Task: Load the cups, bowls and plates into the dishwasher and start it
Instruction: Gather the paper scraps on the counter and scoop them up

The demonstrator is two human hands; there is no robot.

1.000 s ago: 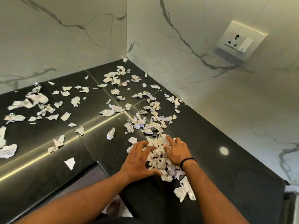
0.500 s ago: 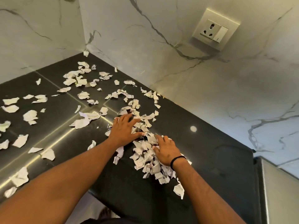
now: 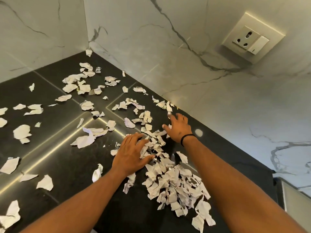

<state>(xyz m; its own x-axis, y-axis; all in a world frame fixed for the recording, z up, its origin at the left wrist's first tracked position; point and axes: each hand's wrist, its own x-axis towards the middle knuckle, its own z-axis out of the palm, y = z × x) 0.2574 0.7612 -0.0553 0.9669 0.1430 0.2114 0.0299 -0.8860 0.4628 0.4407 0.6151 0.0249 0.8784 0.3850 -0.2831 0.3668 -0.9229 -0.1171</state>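
Black stone table (image 3: 55,162) in a marble-walled corner carries torn white paper scraps (image 3: 175,184); no cups, bowls, plates or dishwasher show. Left hand (image 3: 130,154) and right hand (image 3: 178,127), both released and spread flat, press scraps; a hasty sweep could push the near pile off the edge.

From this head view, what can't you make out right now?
- Dishwasher, cups, bowls, plates: none in the head view.
- Print on the paper scraps: too small to read.
- Countertop under the left hand and right hand: covered.
- Steel surface: cut off by the right edge.
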